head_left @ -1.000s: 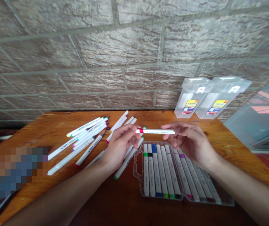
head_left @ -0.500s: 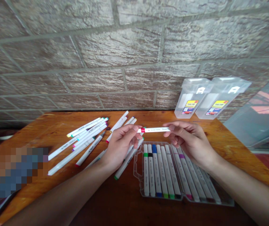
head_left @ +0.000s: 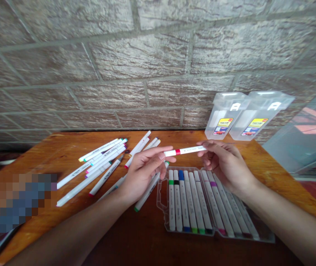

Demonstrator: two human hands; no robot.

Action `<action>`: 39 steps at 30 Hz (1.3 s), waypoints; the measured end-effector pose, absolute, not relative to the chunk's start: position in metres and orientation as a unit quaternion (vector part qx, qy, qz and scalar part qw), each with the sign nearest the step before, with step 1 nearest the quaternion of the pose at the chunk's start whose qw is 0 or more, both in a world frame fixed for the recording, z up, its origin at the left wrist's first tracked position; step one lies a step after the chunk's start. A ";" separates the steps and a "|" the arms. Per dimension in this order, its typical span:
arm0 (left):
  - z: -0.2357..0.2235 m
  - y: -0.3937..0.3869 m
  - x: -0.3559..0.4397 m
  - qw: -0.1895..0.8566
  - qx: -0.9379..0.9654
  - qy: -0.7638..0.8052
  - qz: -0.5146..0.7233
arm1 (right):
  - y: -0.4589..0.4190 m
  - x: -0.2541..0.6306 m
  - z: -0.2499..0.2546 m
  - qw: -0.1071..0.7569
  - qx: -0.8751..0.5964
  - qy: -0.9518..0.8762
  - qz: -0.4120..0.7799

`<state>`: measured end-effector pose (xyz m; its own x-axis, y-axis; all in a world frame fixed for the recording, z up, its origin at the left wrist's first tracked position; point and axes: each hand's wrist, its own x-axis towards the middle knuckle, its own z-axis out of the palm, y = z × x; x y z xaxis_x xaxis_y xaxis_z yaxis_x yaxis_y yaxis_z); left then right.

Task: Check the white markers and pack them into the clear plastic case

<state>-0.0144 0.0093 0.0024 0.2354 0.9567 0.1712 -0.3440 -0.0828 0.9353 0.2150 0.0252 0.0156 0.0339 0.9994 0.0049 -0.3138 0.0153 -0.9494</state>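
A white marker with a red band [head_left: 189,150] is held nearly level above the table, its right end slightly higher. My right hand [head_left: 227,162] pinches its right end between thumb and fingers. At the white cap end, the thumb and index finger of my left hand [head_left: 144,170] lightly hold the tip, the other fingers loosely bent. Below my right hand lies an open clear plastic case [head_left: 162,197] with a row of white markers [head_left: 189,203] in both halves. My right hand and forearm cover part of the case's right half.
Loose white markers [head_left: 102,159] are scattered left of my left hand on the wooden table [head_left: 180,138]. A green-ended marker [head_left: 149,192] lies beside the case. Two clear plastic boxes [head_left: 220,114] stand at the back right, before the brick wall [head_left: 163,92]. A blurred-out patch covers the left edge.
The marker has shifted a little to the right and its right end has tilted up. More of its cap end shows as my left fingers have loosened.
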 end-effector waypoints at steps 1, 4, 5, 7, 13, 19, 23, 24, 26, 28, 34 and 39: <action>0.003 0.009 -0.014 0.609 0.505 0.296 0.535 | 0.026 0.215 0.015 0.583 -0.420 -0.403 0.567; 0.003 0.008 -0.015 0.612 0.518 0.280 0.528 | 0.027 0.216 0.014 0.582 -0.417 -0.384 0.583; 0.004 0.008 -0.015 0.610 0.522 0.278 0.527 | 0.027 0.216 0.014 0.582 -0.414 -0.379 0.588; 0.004 0.008 -0.015 0.606 0.528 0.280 0.525 | 0.027 0.217 0.013 0.582 -0.408 -0.374 0.596; 0.003 0.008 -0.015 0.589 0.546 0.300 0.514 | 0.027 0.217 0.012 0.582 -0.400 -0.366 0.606; 0.004 0.007 -0.014 0.579 0.556 0.299 0.515 | 0.027 0.217 0.012 0.581 -0.397 -0.367 0.609; 0.002 0.009 -0.014 0.591 0.551 0.277 0.519 | 0.026 0.217 0.011 0.582 -0.396 -0.367 0.608; 0.001 0.009 -0.014 0.596 0.549 0.269 0.520 | 0.026 0.217 0.011 0.582 -0.395 -0.368 0.608; 0.001 0.010 -0.014 0.604 0.544 0.259 0.523 | 0.026 0.217 0.012 0.583 -0.393 -0.369 0.608; 0.001 0.011 -0.014 0.612 0.534 0.255 0.524 | 0.026 0.217 0.013 0.585 -0.390 -0.372 0.606; 0.001 0.010 -0.014 0.648 0.496 0.247 0.522 | 0.025 0.216 0.015 0.587 -0.386 -0.389 0.596; 0.003 0.010 -0.013 0.667 0.479 0.241 0.518 | 0.025 0.215 0.015 0.587 -0.386 -0.403 0.587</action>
